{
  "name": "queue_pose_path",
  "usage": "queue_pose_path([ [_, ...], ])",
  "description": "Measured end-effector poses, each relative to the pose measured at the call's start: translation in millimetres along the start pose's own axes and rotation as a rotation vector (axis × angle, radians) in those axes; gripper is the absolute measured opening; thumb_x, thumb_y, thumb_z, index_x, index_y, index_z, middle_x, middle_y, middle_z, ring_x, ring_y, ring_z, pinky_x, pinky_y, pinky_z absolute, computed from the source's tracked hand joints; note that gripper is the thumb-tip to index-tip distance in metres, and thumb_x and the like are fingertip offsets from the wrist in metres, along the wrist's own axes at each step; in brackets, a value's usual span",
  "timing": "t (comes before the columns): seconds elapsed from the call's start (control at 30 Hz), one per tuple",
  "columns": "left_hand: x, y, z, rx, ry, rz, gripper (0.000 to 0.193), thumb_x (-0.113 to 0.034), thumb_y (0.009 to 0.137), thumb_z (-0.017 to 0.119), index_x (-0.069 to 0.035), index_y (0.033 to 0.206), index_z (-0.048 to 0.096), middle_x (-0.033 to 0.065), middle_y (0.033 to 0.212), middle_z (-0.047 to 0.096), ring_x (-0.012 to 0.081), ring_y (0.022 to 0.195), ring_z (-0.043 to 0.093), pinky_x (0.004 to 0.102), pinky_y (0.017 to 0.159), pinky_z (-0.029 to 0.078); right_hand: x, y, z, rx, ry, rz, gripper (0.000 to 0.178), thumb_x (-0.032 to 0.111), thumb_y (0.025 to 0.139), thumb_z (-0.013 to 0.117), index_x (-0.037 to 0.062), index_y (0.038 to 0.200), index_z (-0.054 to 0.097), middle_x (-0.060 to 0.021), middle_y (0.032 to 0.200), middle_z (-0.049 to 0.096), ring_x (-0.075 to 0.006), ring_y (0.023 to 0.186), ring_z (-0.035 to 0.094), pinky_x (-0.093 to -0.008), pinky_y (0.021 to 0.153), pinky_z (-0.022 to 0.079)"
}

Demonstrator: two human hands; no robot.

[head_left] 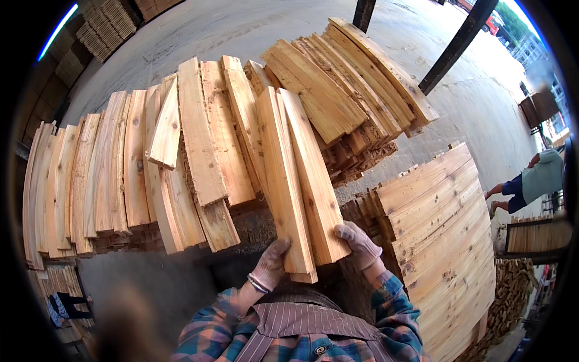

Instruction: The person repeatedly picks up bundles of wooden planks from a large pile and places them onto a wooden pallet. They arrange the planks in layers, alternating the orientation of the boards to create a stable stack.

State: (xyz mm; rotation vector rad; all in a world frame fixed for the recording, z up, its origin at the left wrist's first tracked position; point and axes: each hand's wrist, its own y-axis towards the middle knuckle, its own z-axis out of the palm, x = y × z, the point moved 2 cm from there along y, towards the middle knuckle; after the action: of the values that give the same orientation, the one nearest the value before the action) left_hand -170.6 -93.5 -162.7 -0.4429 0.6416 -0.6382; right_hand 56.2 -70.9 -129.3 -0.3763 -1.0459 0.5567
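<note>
Two long wooden boards (284, 187) lie side by side in front of me, their near ends toward my body. My gloved left hand (271, 264) is closed on the near end of the left one, at its outer edge. The right board (318, 193) has its near corner in my gloved right hand (360, 244), thumb on top and fingers hidden beneath. Under the left board, the end of another piece (305, 277) sticks out. The far ends rest by a long row of loose planks (202, 139), some crossing over others.
To my right stands a stack of boards (443, 223) in close rows. Another rough-edged stack (325, 90) is beyond, near a dark post (458, 45). A person (540, 175) in shorts stands at the far right; another person's legs (69, 306) show at lower left.
</note>
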Motion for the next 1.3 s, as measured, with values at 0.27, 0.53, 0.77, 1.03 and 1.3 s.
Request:
queue_pose_path([
  [0.27, -10.9, 17.3, 23.3, -0.054, 0.126, 0.074, 0.082, -0.057, 0.082, 0.067, -0.001, 0.136, 0.041, 0.0152, 0.126, 0.055, 0.0263, 0.114, 0.055, 0.0407, 0.096, 0.049, 53.6, 87.9, 7.6, -0.092, -0.518, -0.064, 0.054, 0.044, 0.075, 0.075, -0.0009, 0.103, 0.063, -0.004, 0.077, 0.065, -0.0109, 0.058, 0.06, -0.0252, 0.049, 0.049],
  [0.53, 13.3, -39.3, 91.2, 0.144, 0.782, 0.207, 0.08, -0.067, 0.093, 0.036, 0.001, 0.135, 0.041, 0.0141, 0.125, 0.054, 0.0212, 0.109, 0.055, 0.0331, 0.093, 0.048, 51.7, -83.8, -11.8, -0.058, -0.198, -0.397, 0.072, 0.047, 0.072, 0.076, -0.0006, 0.123, 0.058, -0.0077, 0.1, 0.067, -0.0105, 0.083, 0.061, -0.0265, 0.07, 0.052],
  [0.77, 101.9, 19.1, 221.3, 0.6, 1.043, 0.554, 0.038, -0.034, 0.097, 0.052, 0.0, 0.113, 0.047, 0.0101, 0.1, 0.051, 0.0187, 0.094, 0.05, 0.0332, 0.085, 0.044, 116.8, -304.5, -43.3, -0.456, -0.387, -0.851, 0.107, 0.028, 0.06, 0.086, 0.0038, 0.147, 0.029, -0.0129, 0.122, 0.06, -0.0186, 0.107, 0.058, -0.0325, 0.093, 0.049],
  [1.03, 262.5, 25.4, 282.9, 0.89, 1.044, 0.561, 0.037, -0.02, 0.08, 0.071, 0.001, 0.105, 0.055, 0.0078, 0.093, 0.056, 0.0195, 0.088, 0.057, 0.0346, 0.075, 0.049, 9.7, -396.0, -145.4, -1.154, -0.536, -0.992, 0.111, 0.005, 0.059, 0.081, 0.0062, 0.151, 0.018, -0.0204, 0.14, 0.044, -0.0305, 0.126, 0.047, -0.037, 0.106, 0.041],
  [1.3, 287.3, 3.5, 354.9, 1.032, 1.3, 0.572, 0.036, -0.022, 0.081, 0.07, 0.002, 0.104, 0.057, 0.0128, 0.097, 0.06, 0.0184, 0.086, 0.06, 0.0315, 0.065, 0.052, -9.1, -434.8, -161.6, -1.312, -0.192, -1.074, 0.109, 0.01, 0.062, 0.086, 0.0018, 0.15, 0.021, -0.0166, 0.134, 0.052, -0.0208, 0.121, 0.05, -0.0299, 0.102, 0.041],
])
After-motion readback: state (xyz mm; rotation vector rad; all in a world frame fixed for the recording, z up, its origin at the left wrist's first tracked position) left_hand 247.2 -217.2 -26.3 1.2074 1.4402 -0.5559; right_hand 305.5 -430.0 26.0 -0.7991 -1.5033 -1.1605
